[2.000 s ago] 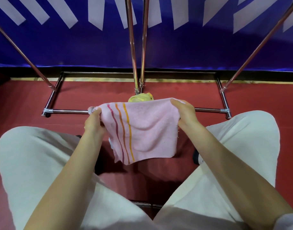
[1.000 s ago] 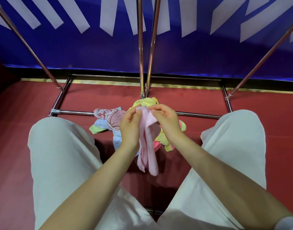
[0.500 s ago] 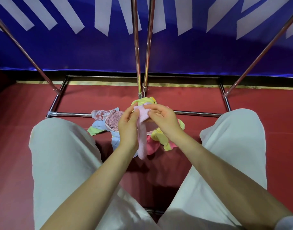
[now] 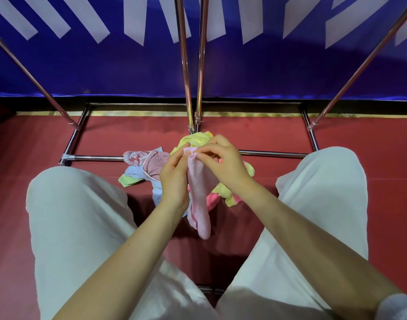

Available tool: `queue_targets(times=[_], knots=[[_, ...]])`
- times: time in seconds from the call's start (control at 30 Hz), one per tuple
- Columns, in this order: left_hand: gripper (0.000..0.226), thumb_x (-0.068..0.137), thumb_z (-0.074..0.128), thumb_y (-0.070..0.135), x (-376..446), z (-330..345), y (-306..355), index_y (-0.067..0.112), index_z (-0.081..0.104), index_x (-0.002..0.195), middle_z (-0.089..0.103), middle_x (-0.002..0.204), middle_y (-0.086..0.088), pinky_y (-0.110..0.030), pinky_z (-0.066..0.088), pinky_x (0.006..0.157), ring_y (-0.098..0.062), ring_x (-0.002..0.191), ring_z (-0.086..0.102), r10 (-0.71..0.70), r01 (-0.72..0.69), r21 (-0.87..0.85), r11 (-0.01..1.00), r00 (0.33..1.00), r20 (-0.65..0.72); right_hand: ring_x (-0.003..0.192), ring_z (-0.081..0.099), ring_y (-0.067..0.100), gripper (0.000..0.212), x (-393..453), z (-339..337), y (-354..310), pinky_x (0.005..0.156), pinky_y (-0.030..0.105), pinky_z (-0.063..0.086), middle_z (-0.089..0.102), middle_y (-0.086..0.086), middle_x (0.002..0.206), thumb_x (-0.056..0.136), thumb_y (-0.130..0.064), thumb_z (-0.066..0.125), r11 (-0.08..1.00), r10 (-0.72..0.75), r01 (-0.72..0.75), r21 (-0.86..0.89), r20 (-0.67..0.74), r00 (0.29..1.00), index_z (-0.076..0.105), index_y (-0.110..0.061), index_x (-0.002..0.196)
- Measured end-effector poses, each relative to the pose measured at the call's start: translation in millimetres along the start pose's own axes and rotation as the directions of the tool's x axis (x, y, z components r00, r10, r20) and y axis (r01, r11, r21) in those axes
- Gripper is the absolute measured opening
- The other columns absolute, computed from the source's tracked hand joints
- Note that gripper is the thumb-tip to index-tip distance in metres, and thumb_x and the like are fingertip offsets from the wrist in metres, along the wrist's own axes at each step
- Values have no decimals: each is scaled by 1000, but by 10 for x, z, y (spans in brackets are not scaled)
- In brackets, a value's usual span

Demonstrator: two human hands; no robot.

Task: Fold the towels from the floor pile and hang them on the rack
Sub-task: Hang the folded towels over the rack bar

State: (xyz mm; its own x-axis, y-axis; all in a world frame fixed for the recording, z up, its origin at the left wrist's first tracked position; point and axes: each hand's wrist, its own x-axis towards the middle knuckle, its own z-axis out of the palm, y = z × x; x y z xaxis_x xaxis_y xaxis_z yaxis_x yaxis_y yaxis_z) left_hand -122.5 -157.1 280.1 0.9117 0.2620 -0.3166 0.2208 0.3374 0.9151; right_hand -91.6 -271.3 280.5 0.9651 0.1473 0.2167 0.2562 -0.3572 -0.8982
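Nearest the camera: two legs in white trousers [image 4: 78,227], knees spread wide, with red floor [image 4: 24,153] showing between them. A short length of metal bar [image 4: 208,290] crosses the gap low down.

Both bare forearms reach forward and meet over the gap. Left hand [image 4: 173,175]: fingers curled, thumb and fingertips pinching the upper left edge of a pink towel [image 4: 199,199]. Right hand [image 4: 224,162]: fingers bent, thumb and forefinger pinching the same top edge just beside the left grip. Both grips closed on the cloth, nearly touching each other. The towel hangs from them in a narrow doubled strip, lower end loose above the floor, between the knees.

Just beyond the hands, on the floor: the pile of towels [image 4: 147,167]. Mixed colours, crumpled: a patterned pink and blue piece at the left, pale green below it, yellow [image 4: 194,138] at the top behind the fingers, yellow-green and bright pink at the right, partly hidden by the right wrist. The pile lies across the near base rail of the rack [image 4: 98,157].

Farther: the rack base forms a rectangle of chrome tubing on the floor. Two upright poles [image 4: 192,65] rise close together from its middle; slanted poles climb from the left and right corners.

Farthest: a blue wall panel [image 4: 105,70] with pale angled stripes, a yellowish strip along its foot.
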Motion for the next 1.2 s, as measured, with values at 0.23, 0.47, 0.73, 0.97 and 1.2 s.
queue_targets(times=[0.23,0.47,0.73,0.97,1.2], knots=[[20,90,65,18,-28,-13,-5,33,78,86,72,111,9,-40,48,103,-17,113,64,9,-9,13,1000,1000,-16,77,57,-5,11,-35,47,26,74,9,40,61,-18,78,86,-11,66,993,104,-104,53,12,995,66,-21,81],[22,94,55,15,-42,15,-39,12,72,108,72,109,8,-31,50,97,-13,109,65,-39,39,-5,999,999,10,68,53,-1,18,-66,108,32,68,13,42,61,-7,75,88,-7,63,949,262,-246,196,-61,963,59,-20,76],[22,93,60,12,-35,-32,-55,17,69,113,72,106,1,-28,51,91,-10,101,67,70,-79,147,986,995,69,67,54,-3,17,-111,68,-38,67,12,43,61,-4,76,89,-3,62,924,270,-239,299,-68,960,57,-15,78],[18,95,56,13,100,-169,73,9,72,103,72,92,21,-17,48,82,4,91,64,146,-154,195,969,988,55,76,57,5,25,-179,70,-24,74,18,48,60,-13,81,90,-8,60,971,135,-142,191,47,990,57,-32,93],[20,95,58,16,239,-356,238,5,69,107,72,100,13,-17,49,82,-1,94,65,223,-217,126,968,974,-36,75,52,0,12,-218,68,157,73,20,43,60,-12,82,87,-19,65,991,90,-77,-111,121,989,64,-22,99]])
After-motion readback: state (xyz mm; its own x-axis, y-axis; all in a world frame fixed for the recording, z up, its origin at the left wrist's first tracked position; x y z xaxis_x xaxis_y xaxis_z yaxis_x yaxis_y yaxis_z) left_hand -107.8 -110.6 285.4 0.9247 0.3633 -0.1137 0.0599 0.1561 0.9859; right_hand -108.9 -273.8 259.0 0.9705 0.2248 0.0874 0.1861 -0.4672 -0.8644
